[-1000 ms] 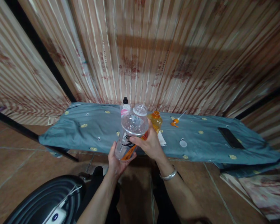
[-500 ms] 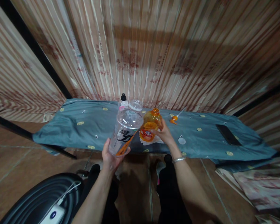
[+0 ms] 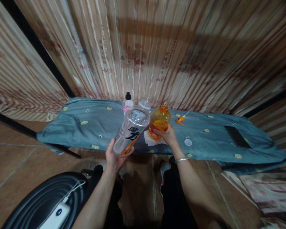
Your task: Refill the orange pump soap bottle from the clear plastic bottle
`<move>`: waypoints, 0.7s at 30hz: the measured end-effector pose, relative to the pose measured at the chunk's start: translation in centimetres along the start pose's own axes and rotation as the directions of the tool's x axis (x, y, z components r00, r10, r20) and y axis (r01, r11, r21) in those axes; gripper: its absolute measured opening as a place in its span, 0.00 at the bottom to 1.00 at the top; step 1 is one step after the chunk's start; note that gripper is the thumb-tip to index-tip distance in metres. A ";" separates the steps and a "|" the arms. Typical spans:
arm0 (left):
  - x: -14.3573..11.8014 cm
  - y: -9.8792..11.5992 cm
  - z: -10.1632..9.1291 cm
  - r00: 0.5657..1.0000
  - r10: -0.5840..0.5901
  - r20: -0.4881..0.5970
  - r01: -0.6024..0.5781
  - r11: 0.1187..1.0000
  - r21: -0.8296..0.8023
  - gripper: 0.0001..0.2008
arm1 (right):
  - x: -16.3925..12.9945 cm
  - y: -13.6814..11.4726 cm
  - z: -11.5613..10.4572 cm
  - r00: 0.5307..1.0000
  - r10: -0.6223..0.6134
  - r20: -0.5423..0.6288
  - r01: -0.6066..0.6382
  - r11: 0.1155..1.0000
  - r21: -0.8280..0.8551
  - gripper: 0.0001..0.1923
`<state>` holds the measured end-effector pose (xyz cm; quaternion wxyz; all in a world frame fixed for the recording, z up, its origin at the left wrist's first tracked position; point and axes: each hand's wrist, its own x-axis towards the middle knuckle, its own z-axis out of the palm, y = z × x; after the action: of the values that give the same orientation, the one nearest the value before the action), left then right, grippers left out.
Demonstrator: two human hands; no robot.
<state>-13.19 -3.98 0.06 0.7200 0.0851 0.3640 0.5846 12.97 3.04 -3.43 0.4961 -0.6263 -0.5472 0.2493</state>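
Note:
My left hand [image 3: 113, 158] grips the base of a large clear plastic bottle [image 3: 131, 130] with a black and orange label, tilted away from me, its mouth uncapped. My right hand [image 3: 168, 135] is closed around an orange bottle [image 3: 159, 122] with no cap, lifted just above a white napkin [image 3: 149, 140] on the blue-grey cloth [image 3: 95, 127]. The two bottles are side by side, nearly touching. A small bottle with a black cap [image 3: 127, 102] stands behind them.
A white cap [image 3: 188, 142] and an orange pump nozzle [image 3: 181, 119] lie on the cloth to the right. A black phone [image 3: 237, 136] rests at the far right. A striped curtain hangs behind. A black round object with a white device [image 3: 53, 216] sits at lower left.
My right hand left the clear bottle, reached to the orange bottle and took hold of it, lifting it slightly. The clear bottle in my left hand tilted further forward.

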 end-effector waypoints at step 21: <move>-1.5 1.8 0.7 0.989 0.069 -0.127 -0.071 0.997 -0.012 0.12 | -2.1 -1.8 -0.1 0.997 -0.059 0.057 0.066 0.990 -0.123 0.35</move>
<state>-14.23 -4.53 2.24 0.6753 0.0547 0.4012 0.6165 11.66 0.89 -2.25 0.4488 -0.6317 -0.5941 0.2157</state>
